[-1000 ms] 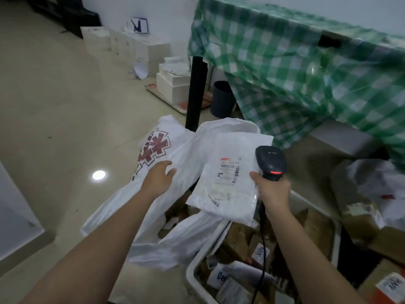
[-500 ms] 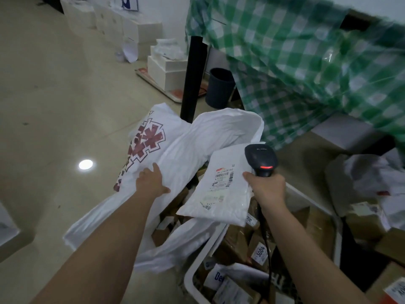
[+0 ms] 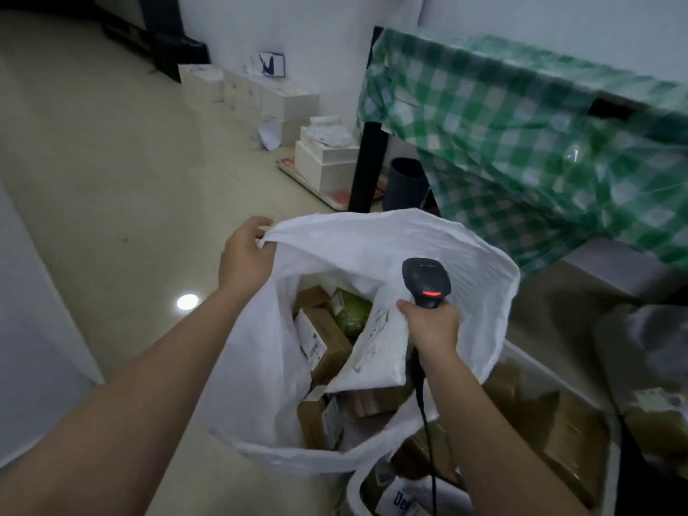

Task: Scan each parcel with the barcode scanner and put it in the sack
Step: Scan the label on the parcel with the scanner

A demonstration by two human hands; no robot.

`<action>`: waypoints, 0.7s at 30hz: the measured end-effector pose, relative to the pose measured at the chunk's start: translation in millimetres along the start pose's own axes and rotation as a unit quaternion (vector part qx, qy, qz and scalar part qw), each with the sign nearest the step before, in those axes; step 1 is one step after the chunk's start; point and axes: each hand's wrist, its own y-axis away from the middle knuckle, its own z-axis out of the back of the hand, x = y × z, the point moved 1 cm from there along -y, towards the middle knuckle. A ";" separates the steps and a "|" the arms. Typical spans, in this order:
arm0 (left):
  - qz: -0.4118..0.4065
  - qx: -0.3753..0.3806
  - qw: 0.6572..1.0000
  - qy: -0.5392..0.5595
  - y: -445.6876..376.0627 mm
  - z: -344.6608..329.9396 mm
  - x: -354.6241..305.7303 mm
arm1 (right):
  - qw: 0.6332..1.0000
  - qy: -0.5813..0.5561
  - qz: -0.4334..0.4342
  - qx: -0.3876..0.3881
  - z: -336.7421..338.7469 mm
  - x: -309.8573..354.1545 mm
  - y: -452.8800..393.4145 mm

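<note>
Now our left hand [image 3: 244,255] grips the rim of the white sack [image 3: 376,240], holding its mouth wide. Our right hand [image 3: 432,325] clasps the barcode scanner [image 3: 426,281] and pinches a white parcel [image 3: 376,351] tilted inside the sack, over brown boxes [image 3: 324,340].

Single head view, looking down, close over sack [image 3: 372,247].

Looks like a small parcel sorting/packing room, indoors. Tiled floor [image 3: 93,150], white boxes [image 3: 260,98] stacked along wall, table w/ green check cloth [image 3: 521,117], bin [image 3: 405,184] under it, crate [image 3: 551,415] of taped cardboard parcels, sack [image 3: 372,247] part-filled w/ labelled boxes.
</note>
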 end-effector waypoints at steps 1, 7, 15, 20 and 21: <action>-0.009 -0.007 1.000 0.012 -2.1 7.1 -7.2 | 1.000 -0.011 0.002 0.000 -6.2 5.0 1.3; -0.017 0.058 0.998 0.004 8.5 7.1 -41.8 | 0.996 0.065 -0.012 0.057 -6.5 -4.4 9.4; -0.058 0.189 0.975 -0.099 59.8 -18.7 -58.6 | 0.996 0.001 -0.036 0.080 92.0 -14.3 44.0; -0.145 0.174 0.968 -0.109 136.7 -49.9 -86.2 | 0.998 -0.013 -0.025 0.050 167.4 -33.3 87.0; -0.161 0.194 0.963 -0.091 156.6 -58.2 -91.4 | 0.998 -0.020 -0.033 0.045 182.1 -40.9 96.1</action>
